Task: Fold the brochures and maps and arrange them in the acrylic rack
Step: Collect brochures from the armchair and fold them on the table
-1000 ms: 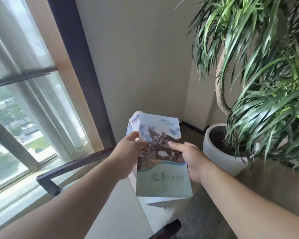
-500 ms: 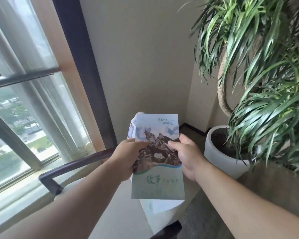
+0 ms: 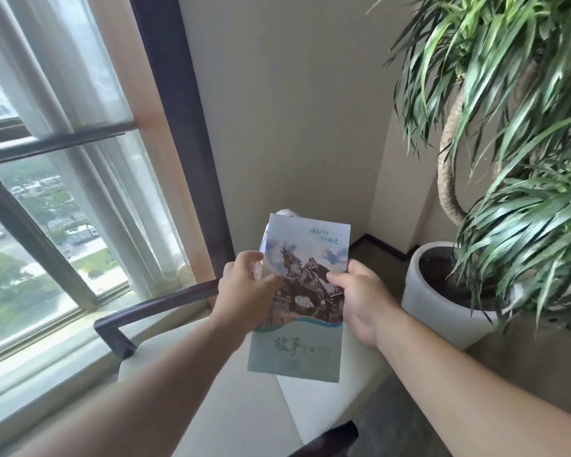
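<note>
Brochure [image 3: 299,301] is showing pale blue sky with white cloud up top, a dark bronze horse-and-rider picture mid-panel, a teal wave band under it, and green script on a grey-green base. Pot [image 3: 435,308] is reading plain white. Leaves [image 3: 524,232] are showing green with lighter streaks. Seat [image 3: 238,407] is looking cream, its arm [image 3: 159,301] dark brown. Wall [image 3: 294,110] is reading beige.

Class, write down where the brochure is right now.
In the head view, the brochure sits lower centre, held between the left hand and right hand, left of the white pot.
</note>
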Tool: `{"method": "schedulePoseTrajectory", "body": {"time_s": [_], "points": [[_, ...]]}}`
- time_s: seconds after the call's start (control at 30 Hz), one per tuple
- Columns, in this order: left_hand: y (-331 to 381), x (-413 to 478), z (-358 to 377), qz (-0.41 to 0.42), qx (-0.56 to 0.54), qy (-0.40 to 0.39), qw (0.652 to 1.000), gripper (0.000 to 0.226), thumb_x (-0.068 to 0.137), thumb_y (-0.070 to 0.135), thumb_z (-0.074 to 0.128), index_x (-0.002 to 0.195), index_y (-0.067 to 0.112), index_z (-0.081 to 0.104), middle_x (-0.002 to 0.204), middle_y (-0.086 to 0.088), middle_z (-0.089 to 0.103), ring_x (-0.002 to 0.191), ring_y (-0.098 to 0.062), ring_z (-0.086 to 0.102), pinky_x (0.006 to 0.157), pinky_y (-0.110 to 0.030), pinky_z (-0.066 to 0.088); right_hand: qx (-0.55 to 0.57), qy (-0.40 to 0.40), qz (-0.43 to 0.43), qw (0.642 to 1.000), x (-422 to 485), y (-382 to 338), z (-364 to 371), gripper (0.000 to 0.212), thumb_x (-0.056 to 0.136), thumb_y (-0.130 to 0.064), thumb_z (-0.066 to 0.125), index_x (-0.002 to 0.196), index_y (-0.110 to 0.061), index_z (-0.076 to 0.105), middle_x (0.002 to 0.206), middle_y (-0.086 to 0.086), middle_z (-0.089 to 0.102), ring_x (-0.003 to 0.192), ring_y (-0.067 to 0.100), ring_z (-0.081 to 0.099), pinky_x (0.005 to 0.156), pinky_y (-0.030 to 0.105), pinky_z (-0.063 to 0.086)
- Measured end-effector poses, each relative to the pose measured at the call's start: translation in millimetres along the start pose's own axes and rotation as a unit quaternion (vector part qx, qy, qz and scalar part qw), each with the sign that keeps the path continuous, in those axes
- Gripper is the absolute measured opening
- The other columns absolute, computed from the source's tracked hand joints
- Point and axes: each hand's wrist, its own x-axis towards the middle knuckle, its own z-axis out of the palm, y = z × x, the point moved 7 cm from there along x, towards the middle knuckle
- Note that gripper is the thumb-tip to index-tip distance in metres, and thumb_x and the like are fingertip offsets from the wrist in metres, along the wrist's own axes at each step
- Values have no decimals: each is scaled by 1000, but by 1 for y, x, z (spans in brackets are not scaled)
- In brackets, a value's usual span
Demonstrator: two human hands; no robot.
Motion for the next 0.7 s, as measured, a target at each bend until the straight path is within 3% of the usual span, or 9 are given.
{"method": "schedulePoseTrajectory", "body": {"time_s": [0.07,0.13,0.27,0.37,0.4,0.47,0.57,0.63,0.7], "points": [[-13,0,-2,-61,-97,-52,992,51,81,31,65,129,22,50,118,-4,64,102,-25,66,80,-39,56,21,-31,-9,999,2,2,11,27,96,4,42,108,-9,62,111,22,70,100,40,67,90,58,52],[-25,-5,-3,-117,-216,-114,963,28,89,19,61,117,11,60,104,-12,74,88,-30,73,65,-36,58,17,-52,-10,998,2,7,25,28,96,4,42,108,-10,63,109,20,71,100,39,68,91,61,51],[-40,-13,-30,-116,-277,-75,951,19,96,5,53,109,9,65,96,-13,76,84,-34,74,58,-37,58,-101,-17,-47,994,1,14,50,19,91,-7,55,107,-16,60,110,14,69,100,33,68,91,55,53],[-46,-21,-62,-99,-313,-61,943,21,98,4,50,114,10,63,101,-15,75,87,-35,73,60,-37,59,-113,-49,-20,992,-1,22,78,36,90,-23,64,124,-21,51,117,6,66,103,25,67,84,41,55],[-49,-24,-75,-97,-319,-59,941,22,99,5,49,115,10,62,102,-15,75,88,-34,73,60,-36,59,-92,-87,4,992,-3,27,94,31,93,-23,60,122,-16,54,115,9,69,102,28,68,79,38,56],[-56,-33,-104,-91,-316,-50,943,22,99,4,49,117,9,60,103,-15,75,89,-34,73,61,-36,59,-62,-140,26,988,-11,34,129,17,97,-14,52,109,-9,64,106,15,73,99,34,70,80,43,58],[-73,-51,-155,-82,-295,-13,952,23,97,3,51,117,9,59,102,-14,75,90,-34,73,69,-41,60,-81,-153,7,985,-24,44,186,18,98,-7,50,97,-8,68,98,20,74,94,40,70,90,57,53],[-90,-68,-196,-77,-268,21,960,24,95,4,55,118,8,59,105,-15,74,94,-35,72,84,-49,58,-103,-168,-1,980,-36,55,229,17,99,-7,50,95,-7,66,96,19,74,92,38,70,90,57,53],[-114,-89,-243,-77,-233,67,967,27,88,4,61,114,7,60,103,-17,74,94,-35,71,86,-49,56,-117,-183,-1,976,-51,70,274,16,99,-8,50,97,-6,66,97,18,74,93,38,70,89,55,54]]}}
